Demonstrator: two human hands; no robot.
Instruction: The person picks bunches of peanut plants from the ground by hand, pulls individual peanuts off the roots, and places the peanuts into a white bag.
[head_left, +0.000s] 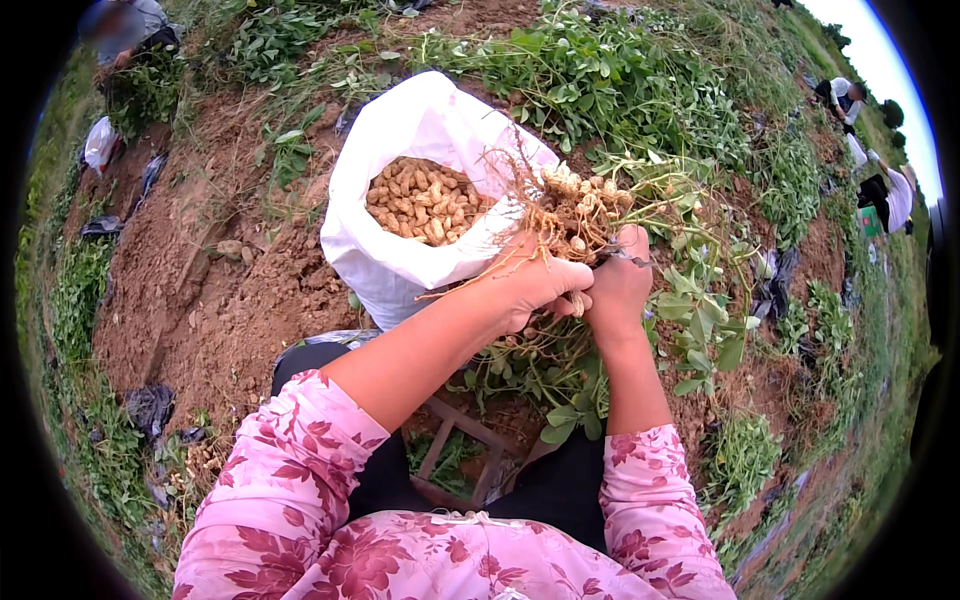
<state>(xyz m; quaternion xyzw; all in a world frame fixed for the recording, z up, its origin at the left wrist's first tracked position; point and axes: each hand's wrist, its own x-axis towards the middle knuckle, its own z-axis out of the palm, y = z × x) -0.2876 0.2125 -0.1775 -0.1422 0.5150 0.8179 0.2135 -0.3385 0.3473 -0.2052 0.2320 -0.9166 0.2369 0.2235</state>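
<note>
My right hand (622, 283) grips the stems of an uprooted peanut plant (679, 214), its leaves hanging to the right. A cluster of peanut pods (589, 193) and tangled roots sits above both hands. My left hand (541, 283) is at the lower side of this cluster, close to the right hand. At its fingertips a single peanut pod (577, 304) is pinched; part of the fingers is hidden. Left of the plant stands a white woven sack (349, 217) with its mouth spread, holding many loose peanuts (424, 202). Some roots overlap the sack's right rim.
Between my legs shows a stool-like frame (442, 442). More peanut plants (600, 82) lie beyond the sack, on reddish soil (172, 300). Torn black plastic film (150, 409) lies at left. One person (142, 30) is at far left, others (844, 97) at far right.
</note>
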